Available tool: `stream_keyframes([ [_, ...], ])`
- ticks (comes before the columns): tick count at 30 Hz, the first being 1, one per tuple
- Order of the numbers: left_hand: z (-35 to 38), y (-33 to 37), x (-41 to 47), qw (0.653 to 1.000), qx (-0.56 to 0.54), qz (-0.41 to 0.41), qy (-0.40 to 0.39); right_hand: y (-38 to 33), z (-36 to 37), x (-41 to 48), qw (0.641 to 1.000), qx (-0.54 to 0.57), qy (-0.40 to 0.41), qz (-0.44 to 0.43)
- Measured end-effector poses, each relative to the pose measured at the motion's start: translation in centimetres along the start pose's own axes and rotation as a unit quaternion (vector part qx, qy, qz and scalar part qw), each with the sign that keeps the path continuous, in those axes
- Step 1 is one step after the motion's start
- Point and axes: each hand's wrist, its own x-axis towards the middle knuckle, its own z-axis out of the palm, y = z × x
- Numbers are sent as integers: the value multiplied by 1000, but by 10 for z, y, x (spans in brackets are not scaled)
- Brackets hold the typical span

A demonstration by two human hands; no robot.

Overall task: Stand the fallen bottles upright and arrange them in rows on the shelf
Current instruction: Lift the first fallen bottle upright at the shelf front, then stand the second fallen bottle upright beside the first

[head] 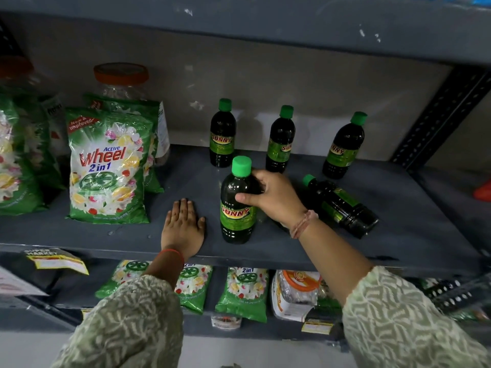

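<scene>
Three dark green bottles with green caps stand upright in a row at the back of the grey shelf (398, 235): the left bottle (222, 134), the middle bottle (280, 140) and the right bottle (344, 147). A fourth bottle (237, 205) stands upright in front of them, and my right hand (276, 197) grips its shoulder from the right. A fifth bottle (342, 205) lies on its side just right of that hand, cap pointing left and back. My left hand (183, 227) rests flat on the shelf, left of the held bottle, holding nothing.
Green detergent packs (107, 166) stand at the shelf's left, with a clear jar with an orange lid (121, 75) behind them. A black perforated upright (441, 115) bounds the right side. Another shelf board hangs overhead. More packs fill the lower shelf (243, 293).
</scene>
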Motion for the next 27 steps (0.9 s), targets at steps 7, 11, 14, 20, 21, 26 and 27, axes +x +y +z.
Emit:
stream_keyframes([
  [7,-1,0,-1,1000,2,3,-2,-9,2,-22,1000,-13,-7,-20],
  [11,-2,0,-1,1000,-3,10,-6,-8,-11,-21,999,-6,-35,19],
  [14,-5,2,2,1000,-9,5,-19,-3,-38,-2,994,-59,39,78],
  [20,2,5,1,1000,1,1,15,46,-42,34,937,-269,-46,221],
  [21,2,4,1,1000,2,1,15,56,-38,35,944,-243,-30,223],
  [26,3,5,3,1000,1,-1,18,79,-36,43,976,-64,158,137],
  [27,2,5,3,1000,0,-1,19,77,-35,42,974,-15,192,119],
])
